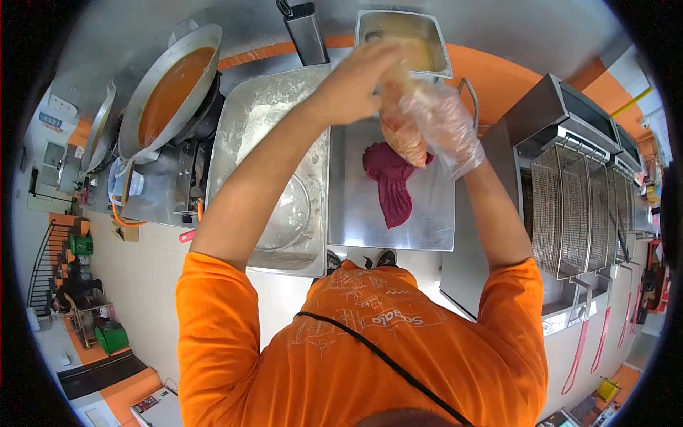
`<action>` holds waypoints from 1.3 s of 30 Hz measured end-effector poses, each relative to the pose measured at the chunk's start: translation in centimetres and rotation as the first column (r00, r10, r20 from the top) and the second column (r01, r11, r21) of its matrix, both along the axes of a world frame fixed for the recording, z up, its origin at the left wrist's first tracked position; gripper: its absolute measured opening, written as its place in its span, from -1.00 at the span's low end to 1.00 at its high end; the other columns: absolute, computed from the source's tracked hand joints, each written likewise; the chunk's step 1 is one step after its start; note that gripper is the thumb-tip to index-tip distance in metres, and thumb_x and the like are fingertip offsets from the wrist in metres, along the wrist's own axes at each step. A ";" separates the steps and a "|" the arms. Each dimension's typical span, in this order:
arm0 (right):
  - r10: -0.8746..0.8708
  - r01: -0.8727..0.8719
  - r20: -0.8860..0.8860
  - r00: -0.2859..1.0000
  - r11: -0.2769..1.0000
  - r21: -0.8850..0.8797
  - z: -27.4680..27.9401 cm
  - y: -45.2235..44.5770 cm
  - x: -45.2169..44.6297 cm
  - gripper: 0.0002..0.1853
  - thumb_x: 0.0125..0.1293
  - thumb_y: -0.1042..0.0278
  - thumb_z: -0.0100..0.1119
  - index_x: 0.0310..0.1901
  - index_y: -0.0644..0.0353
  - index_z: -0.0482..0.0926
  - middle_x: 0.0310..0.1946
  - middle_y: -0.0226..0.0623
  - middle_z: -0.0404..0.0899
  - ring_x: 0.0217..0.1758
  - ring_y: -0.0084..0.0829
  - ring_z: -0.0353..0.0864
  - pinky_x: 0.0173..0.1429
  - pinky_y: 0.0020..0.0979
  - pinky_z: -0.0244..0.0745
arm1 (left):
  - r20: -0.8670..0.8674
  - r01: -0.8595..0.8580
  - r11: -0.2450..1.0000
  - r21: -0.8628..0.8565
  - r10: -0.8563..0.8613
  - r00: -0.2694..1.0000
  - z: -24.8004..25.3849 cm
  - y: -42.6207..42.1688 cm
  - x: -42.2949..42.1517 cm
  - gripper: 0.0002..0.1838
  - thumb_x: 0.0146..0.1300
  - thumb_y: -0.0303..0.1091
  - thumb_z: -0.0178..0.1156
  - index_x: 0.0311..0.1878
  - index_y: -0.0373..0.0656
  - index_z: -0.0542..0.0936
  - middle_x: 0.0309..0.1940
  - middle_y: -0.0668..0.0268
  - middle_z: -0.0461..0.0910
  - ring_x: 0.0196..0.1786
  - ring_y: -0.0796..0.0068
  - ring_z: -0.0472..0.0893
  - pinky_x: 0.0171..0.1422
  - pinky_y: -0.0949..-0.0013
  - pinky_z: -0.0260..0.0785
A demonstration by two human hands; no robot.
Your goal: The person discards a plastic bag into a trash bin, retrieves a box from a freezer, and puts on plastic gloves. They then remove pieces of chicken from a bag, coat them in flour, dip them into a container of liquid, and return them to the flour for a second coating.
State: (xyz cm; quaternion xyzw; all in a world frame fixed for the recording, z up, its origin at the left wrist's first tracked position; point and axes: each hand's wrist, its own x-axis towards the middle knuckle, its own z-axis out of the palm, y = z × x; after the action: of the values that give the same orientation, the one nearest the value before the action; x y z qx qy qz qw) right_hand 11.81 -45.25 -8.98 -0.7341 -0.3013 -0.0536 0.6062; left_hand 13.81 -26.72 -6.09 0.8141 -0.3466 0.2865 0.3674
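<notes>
A clear plastic bag of what looks like raw meat (403,135) hangs over the steel worktop (434,213). My bare left hand (366,78) is closed at the bag's top, its fingertips blurred by motion. On the other side, my right hand (449,128) wears a loose clear plastic glove and grips the bag. A crumpled dark red cloth (391,185) lies on the worktop just beneath. Behind both hands stands a steel pan (437,46) with yellowish liquid in it.
Left of the worktop is a deep steel tray (322,206) of white flour, with a round sieve (284,213) in it. A large wok (128,135) of orange-brown liquid stands further left. At right are fryer baskets (569,206). A knife holder (306,35) stands at the back.
</notes>
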 end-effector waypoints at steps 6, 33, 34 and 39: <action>0.258 -0.084 0.285 0.923 0.860 -0.504 -5.0 -2.1 -5.7 -0.66 0.16 0.05 0.27 -0.20 0.15 0.60 -0.36 -0.15 0.62 -0.31 -0.23 0.62 -0.17 -0.31 0.54 | -0.323 0.268 0.798 0.539 -0.098 0.941 -6.4 0.9 -7.3 -0.79 0.05 -0.47 0.04 -0.27 0.02 0.59 -0.34 0.40 0.54 -0.12 0.28 0.50 0.10 0.15 0.23; -0.469 0.439 0.121 0.875 0.663 -0.606 -10.1 -2.0 -7.9 -0.84 0.11 0.37 0.16 -0.29 0.18 0.45 -0.42 0.03 0.52 -0.37 0.02 0.57 -0.29 -0.09 0.49 | -0.192 0.120 0.812 0.571 -0.010 0.981 -11.6 -3.0 -15.8 -0.81 0.02 -0.44 0.11 -0.25 0.03 0.54 -0.38 0.41 0.50 -0.13 0.40 0.45 -0.08 0.28 0.21; -0.486 0.453 0.099 0.869 0.697 -0.556 -10.9 -1.9 -6.2 -0.90 0.09 0.41 0.14 -0.35 0.19 0.47 -0.48 0.04 0.52 -0.33 0.06 0.55 -0.26 -0.06 0.46 | -0.209 0.072 0.840 0.538 0.050 0.977 -11.5 -3.5 -15.7 -0.81 0.00 -0.47 0.11 -0.27 0.00 0.53 -0.40 0.38 0.49 -0.14 0.38 0.45 -0.10 0.27 0.20; -0.517 0.426 0.028 0.856 0.672 -0.606 -8.6 -0.8 -3.4 -0.93 0.06 0.45 0.14 -0.43 0.22 0.47 -0.50 0.00 0.52 -0.31 0.03 0.54 -0.25 -0.15 0.46 | -0.174 -0.094 0.842 0.531 0.217 0.960 -11.6 -3.9 -15.8 -0.83 -0.01 -0.49 0.10 -0.31 -0.02 0.52 -0.42 0.40 0.48 -0.15 0.38 0.46 -0.13 0.28 0.19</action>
State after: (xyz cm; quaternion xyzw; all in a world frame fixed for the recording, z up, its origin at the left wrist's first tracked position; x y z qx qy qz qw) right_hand 8.46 -46.09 -17.62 -0.9397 -0.0573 -0.0580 0.3320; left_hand -2.02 -30.63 -17.69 0.9356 -0.2987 0.1167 0.1477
